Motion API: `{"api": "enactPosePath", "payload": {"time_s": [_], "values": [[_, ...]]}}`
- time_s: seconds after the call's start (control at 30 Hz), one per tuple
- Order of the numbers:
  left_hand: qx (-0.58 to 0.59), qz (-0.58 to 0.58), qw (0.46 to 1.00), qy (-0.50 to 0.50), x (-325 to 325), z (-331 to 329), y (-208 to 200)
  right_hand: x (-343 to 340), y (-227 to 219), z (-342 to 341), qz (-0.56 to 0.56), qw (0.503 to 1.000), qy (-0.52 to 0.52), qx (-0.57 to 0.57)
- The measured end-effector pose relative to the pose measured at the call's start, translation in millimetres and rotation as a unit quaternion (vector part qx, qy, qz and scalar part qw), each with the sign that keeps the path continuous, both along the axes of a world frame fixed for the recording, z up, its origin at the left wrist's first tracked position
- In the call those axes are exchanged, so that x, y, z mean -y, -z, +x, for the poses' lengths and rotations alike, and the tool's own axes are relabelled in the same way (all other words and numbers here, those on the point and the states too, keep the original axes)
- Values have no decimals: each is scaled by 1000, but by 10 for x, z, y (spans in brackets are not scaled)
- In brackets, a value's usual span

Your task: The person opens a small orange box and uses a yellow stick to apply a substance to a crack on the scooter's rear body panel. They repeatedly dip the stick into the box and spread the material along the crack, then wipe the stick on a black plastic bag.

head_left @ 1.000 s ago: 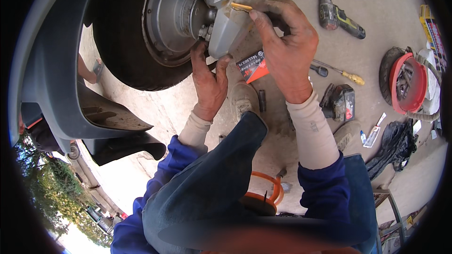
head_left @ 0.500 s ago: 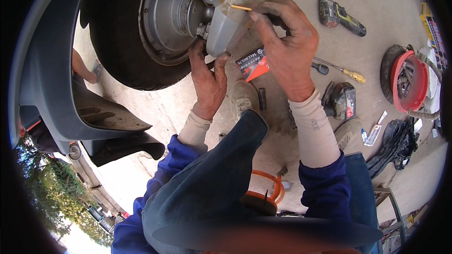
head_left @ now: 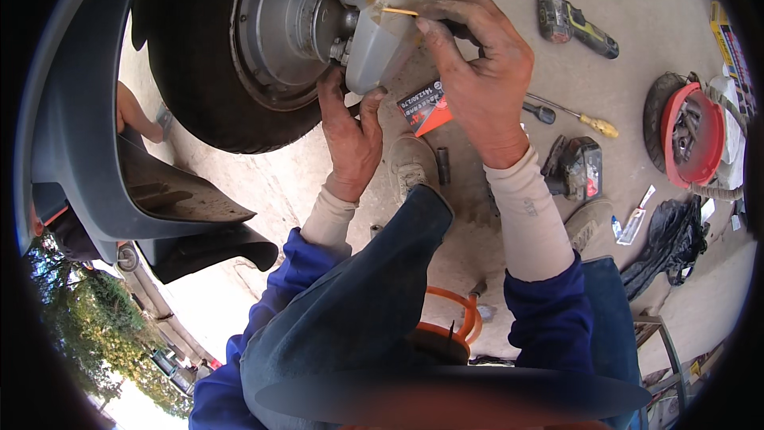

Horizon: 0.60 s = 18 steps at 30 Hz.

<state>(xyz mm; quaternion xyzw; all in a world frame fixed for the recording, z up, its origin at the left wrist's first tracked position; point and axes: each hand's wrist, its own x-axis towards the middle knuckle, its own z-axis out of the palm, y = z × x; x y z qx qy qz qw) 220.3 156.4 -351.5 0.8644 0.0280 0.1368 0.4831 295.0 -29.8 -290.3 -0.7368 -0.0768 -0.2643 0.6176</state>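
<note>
Between the thumb and fingers of my right hand (head_left: 489, 72) a thin yellow stick (head_left: 399, 11) is pinched. Its tip points left and lies at the upper face of a pale silver-grey cover (head_left: 376, 52). My left hand (head_left: 350, 143) grips the rounded lower end of that cover, thumb on one side and fingers on the other. Close by on the left is a wheel with a black tyre (head_left: 187, 64) and a silver hub (head_left: 274, 32). A nut and axle end (head_left: 341, 49) show between the hub and the cover. Whether the stick's tip touches the cover I cannot tell.
A cordless drill (head_left: 574, 24), a yellow-handled screwdriver (head_left: 597, 125), a second power tool (head_left: 579, 166) and an orange-black box (head_left: 426, 109) lie on the floor. Right stands a red bowl (head_left: 700, 135) of metal parts. A dark plastic fender (head_left: 87, 135) is left; another person's arm (head_left: 139, 115) shows behind.
My right hand has shifted slightly left with the yellow stick, whose tip now lies a little further left along the cover. My left hand stays at the cover's lower end.
</note>
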Motion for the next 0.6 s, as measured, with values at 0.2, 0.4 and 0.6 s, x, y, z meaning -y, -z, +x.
{"api": "enactPosePath", "payload": {"time_s": [0.2, 0.4, 0.6], "values": [[13, 59, 998, 18, -64, 1, 49, 58, 56, -46, 26, 999, 8, -29], [3, 65, 998, 21, -73, -4, 50, 52, 66, -45, 33, 999, 7, -23], [18, 49, 999, 12, -47, -1, 48, 59, 131, -81, 50, 998, 14, -31]]}}
